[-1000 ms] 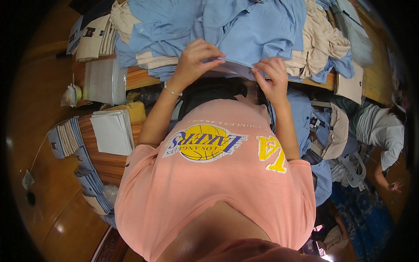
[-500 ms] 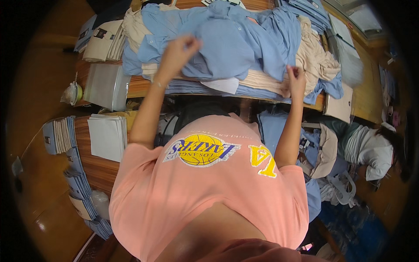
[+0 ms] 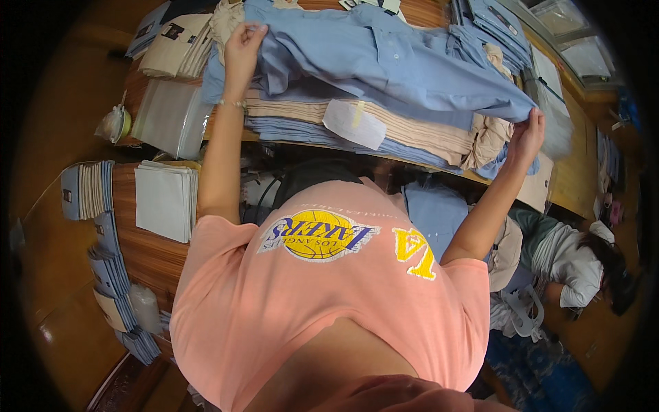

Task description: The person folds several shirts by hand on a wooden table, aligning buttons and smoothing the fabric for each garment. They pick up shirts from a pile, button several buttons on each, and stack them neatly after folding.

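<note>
A light blue buttoned shirt (image 3: 329, 51) is stretched sideways over the piled clothes on the table. My left hand (image 3: 244, 47) pinches its upper left edge, thumb and fingers together. At the far right, my right hand (image 3: 528, 136) grips the lower right corner and pulls the cloth out taut. Beneath the shirt lie layers of cream garments (image 3: 432, 133), with folded blue garments (image 3: 288, 132) under them. A white paper slip (image 3: 355, 124) with a yellowish strip hangs at the front of this stack.
Clear plastic bags (image 3: 170, 120) and folded cream shirts (image 3: 175, 44) lie on the left. White sheets (image 3: 165, 199) rest on a side table beside packed shirts (image 3: 110, 264). More blue packed shirts (image 3: 491, 31) stand at the back right. Another person (image 3: 573, 264) bends low at the right.
My hands have moved apart, the left up and leftward, the right out to the right. The bunched blue shirt is now spread between them, baring more of the stack and paper slip.
</note>
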